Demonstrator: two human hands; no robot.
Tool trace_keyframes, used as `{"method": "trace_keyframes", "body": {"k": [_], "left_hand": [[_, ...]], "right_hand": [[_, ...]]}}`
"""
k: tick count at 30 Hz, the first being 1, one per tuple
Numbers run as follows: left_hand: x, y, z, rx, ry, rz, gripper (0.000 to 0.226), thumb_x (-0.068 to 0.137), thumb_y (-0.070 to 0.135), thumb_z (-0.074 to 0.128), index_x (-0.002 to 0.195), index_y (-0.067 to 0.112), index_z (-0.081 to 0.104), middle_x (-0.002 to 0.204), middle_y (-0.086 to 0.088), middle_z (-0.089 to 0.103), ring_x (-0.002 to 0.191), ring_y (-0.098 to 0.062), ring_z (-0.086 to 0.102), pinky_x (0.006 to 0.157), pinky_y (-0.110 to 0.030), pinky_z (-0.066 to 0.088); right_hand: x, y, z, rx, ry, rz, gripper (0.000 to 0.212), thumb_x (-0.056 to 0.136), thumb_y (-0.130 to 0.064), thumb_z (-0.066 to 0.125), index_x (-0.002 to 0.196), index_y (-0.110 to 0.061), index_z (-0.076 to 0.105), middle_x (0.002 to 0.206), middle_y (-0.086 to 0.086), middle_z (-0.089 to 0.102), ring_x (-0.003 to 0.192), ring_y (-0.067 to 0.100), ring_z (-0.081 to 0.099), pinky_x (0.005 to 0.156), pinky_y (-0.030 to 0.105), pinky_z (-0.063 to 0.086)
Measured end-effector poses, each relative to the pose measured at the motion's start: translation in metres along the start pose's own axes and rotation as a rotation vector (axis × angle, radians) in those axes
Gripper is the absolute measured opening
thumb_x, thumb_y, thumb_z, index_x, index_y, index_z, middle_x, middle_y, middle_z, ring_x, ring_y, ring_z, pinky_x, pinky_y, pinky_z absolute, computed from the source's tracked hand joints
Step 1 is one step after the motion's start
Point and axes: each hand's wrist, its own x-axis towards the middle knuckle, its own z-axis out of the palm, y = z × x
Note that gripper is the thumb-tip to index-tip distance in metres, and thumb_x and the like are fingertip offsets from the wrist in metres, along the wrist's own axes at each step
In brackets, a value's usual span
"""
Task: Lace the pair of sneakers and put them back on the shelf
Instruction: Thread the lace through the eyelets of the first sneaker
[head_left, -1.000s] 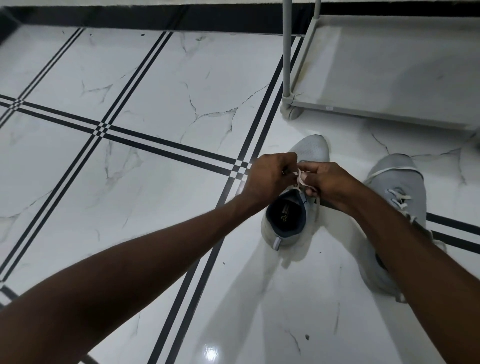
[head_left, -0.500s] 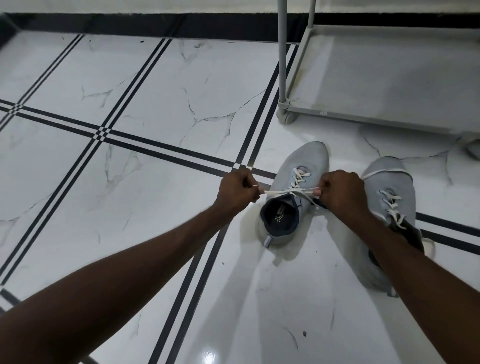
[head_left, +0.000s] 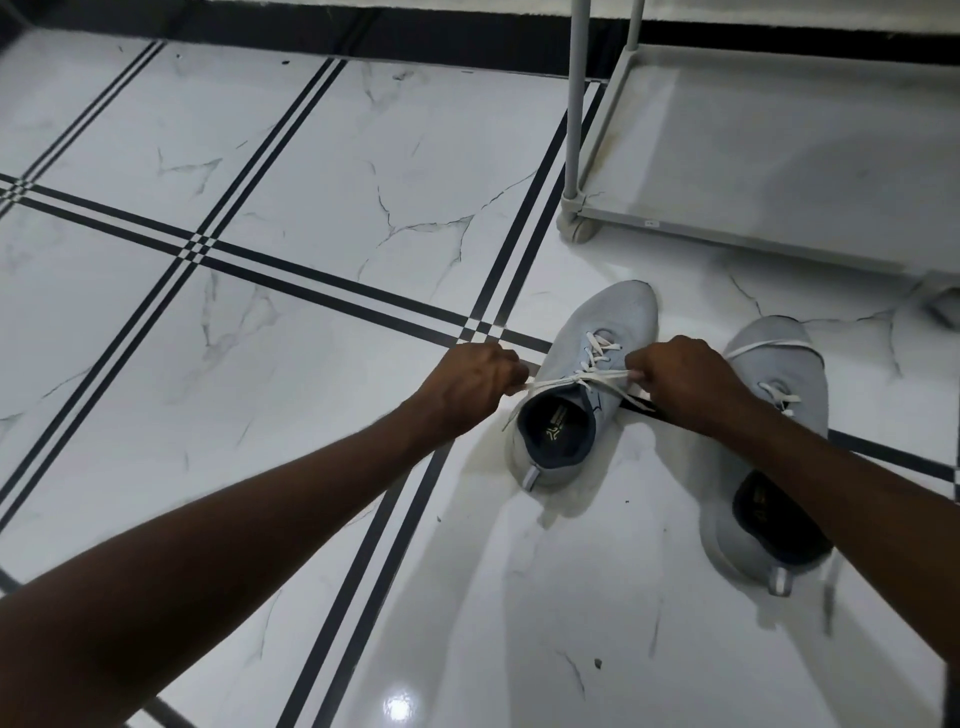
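Two grey sneakers stand on the white tiled floor, toes pointing away from me. The left sneaker has a white lace crossed over its tongue. My left hand grips one end of that lace, stretched taut to the left of the shoe. My right hand pinches the other end just right of the shoe's throat. The right sneaker lies partly under my right forearm, its white lace loose across the toe and trailing near the heel.
A grey shelf stands on the floor at the upper right, its corner post and foot a short way beyond the left sneaker's toe. A dark skirting strip runs along the far wall. The floor has black inlaid lines.
My hands, together over the left sneaker's throat a second ago, have drawn apart sideways and pulled the lace ends taut. The sneakers have stayed in place.
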Motion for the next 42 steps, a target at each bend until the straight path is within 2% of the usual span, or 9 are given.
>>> {"method": "trace_keyframes", "body": {"k": [7,12,17,20,26,31,36,39,42], "left_hand": [[-0.019,0.001,0.011,-0.013,-0.007,-0.012,0.048,0.072,0.021,0.014,0.074,0.018,0.062,0.076,-0.002,0.065,0.07,-0.024,0.061,0.054,-0.029,0.029],[-0.011,-0.008,0.009,-0.067,-0.104,-0.131,0.027,0.076,0.001,0.049,0.081,0.022,0.065,0.082,0.004,0.065,0.078,-0.023,0.064,0.058,-0.027,0.035],[0.001,0.012,0.003,-0.343,0.009,-0.212,0.04,0.092,0.045,0.054,0.12,0.016,0.062,0.115,-0.006,0.065,0.105,-0.021,0.059,0.084,-0.035,0.048],[0.011,0.038,0.01,-0.224,-0.03,-0.163,0.036,0.088,0.038,0.062,0.111,0.011,0.06,0.104,-0.01,0.064,0.092,-0.029,0.062,0.069,-0.033,0.043],[0.018,0.037,0.0,-0.148,-0.012,-0.153,0.012,0.09,0.024,0.057,0.091,0.012,0.06,0.088,-0.008,0.066,0.078,-0.03,0.062,0.059,-0.03,0.034],[0.029,0.033,-0.002,-0.105,-0.07,-0.147,0.021,0.086,0.017,0.053,0.104,0.011,0.06,0.091,-0.008,0.072,0.082,-0.033,0.066,0.061,-0.034,0.045],[0.01,0.038,0.003,0.116,-0.077,-0.081,0.021,0.094,0.018,0.042,0.112,0.009,0.05,0.081,-0.016,0.067,0.063,-0.037,0.053,0.055,-0.035,0.025],[0.003,0.033,0.006,0.176,-0.123,-0.058,0.023,0.096,0.022,0.041,0.113,0.013,0.053,0.081,-0.013,0.07,0.069,-0.037,0.061,0.055,-0.034,0.027],[-0.003,0.033,0.012,0.178,-0.145,-0.047,0.022,0.095,0.022,0.044,0.111,0.014,0.056,0.078,-0.012,0.07,0.068,-0.037,0.064,0.054,-0.032,0.028]], "right_hand": [[-0.001,0.011,0.013,-0.016,-0.03,0.021,0.027,0.08,-0.032,0.065,0.062,-0.021,0.047,0.07,0.009,0.067,0.071,0.036,0.062,0.057,0.03,0.034],[0.0,-0.002,0.011,-0.02,-0.006,0.074,0.014,0.087,-0.026,0.06,0.08,-0.014,0.061,0.08,0.016,0.066,0.08,0.038,0.062,0.061,0.033,0.035],[-0.007,-0.03,0.015,0.065,0.275,-0.053,0.042,0.073,-0.018,0.048,0.113,-0.005,0.056,0.105,0.017,0.062,0.095,0.037,0.054,0.079,0.043,0.046],[-0.011,-0.044,0.024,0.074,0.229,-0.178,0.041,0.076,-0.021,0.043,0.111,-0.007,0.058,0.108,0.015,0.061,0.101,0.035,0.054,0.087,0.043,0.047],[-0.005,-0.041,0.017,0.025,0.203,-0.201,0.002,0.087,-0.01,0.048,0.088,-0.009,0.048,0.082,0.017,0.061,0.073,0.039,0.055,0.06,0.04,0.04],[-0.009,-0.043,0.019,-0.064,0.107,-0.109,0.014,0.089,-0.01,0.046,0.102,-0.013,0.047,0.081,0.009,0.067,0.071,0.039,0.064,0.054,0.034,0.031],[-0.009,-0.027,0.024,-0.151,0.147,-0.209,0.017,0.091,-0.026,0.037,0.088,-0.02,0.052,0.068,0.006,0.068,0.061,0.034,0.064,0.047,0.034,0.033],[-0.007,-0.02,0.025,-0.164,0.144,-0.275,0.042,0.083,-0.034,0.015,0.09,-0.023,0.054,0.07,0.006,0.068,0.06,0.035,0.063,0.049,0.032,0.027],[-0.005,-0.018,0.029,-0.205,0.11,-0.299,0.034,0.085,-0.033,0.019,0.089,-0.024,0.052,0.07,0.005,0.067,0.058,0.033,0.062,0.048,0.031,0.029]]}}
